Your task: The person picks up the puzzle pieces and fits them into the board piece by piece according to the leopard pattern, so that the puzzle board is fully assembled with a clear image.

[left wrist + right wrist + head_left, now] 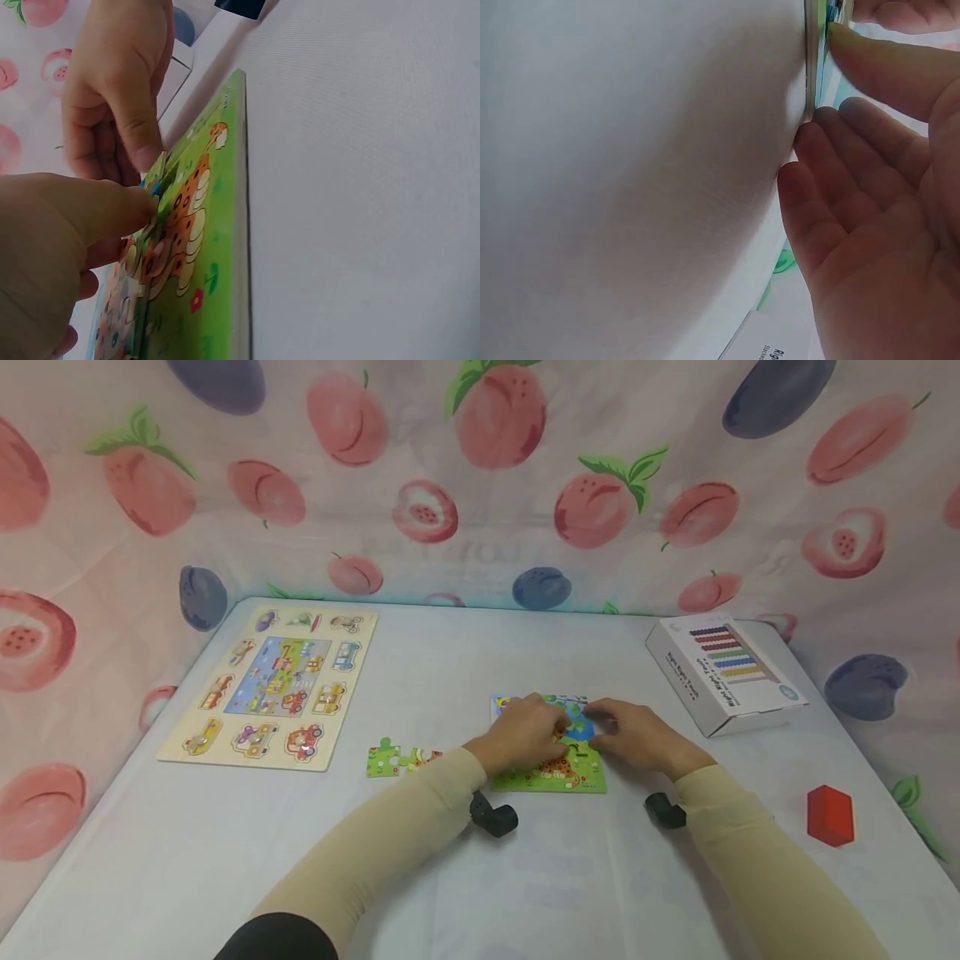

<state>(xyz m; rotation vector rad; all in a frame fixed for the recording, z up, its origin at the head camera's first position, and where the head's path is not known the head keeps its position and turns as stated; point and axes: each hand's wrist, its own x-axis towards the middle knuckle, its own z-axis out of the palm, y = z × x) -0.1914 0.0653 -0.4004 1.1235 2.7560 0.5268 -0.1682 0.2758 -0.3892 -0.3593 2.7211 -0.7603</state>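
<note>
A jigsaw puzzle board (pixel 585 781) with a green border and an orange spotted animal lies flat on the table. Over its middle, my left hand (pixel 525 733) has curled fingers and pinches a puzzle piece (pixel 155 178), which sits tilted up from the picture. The grip itself is partly hidden behind the thumb. At the board's right side is my right hand (pixel 637 737). Its thumb touches the top near the edge, while the relaxed fingers (pixel 821 176) extend along the side. Loose green puzzle pieces (pixel 384 760) lie left of the board, partly behind the left sleeve.
A wooden vehicle puzzle (pixel 341 693) lies at the left of the white table (pixel 450 652). A white box (pixel 723 672) with coloured stripes stands at the back right. Near the right edge is a red block (pixel 830 816). A fruit-patterned cloth (pixel 300 552) hangs behind.
</note>
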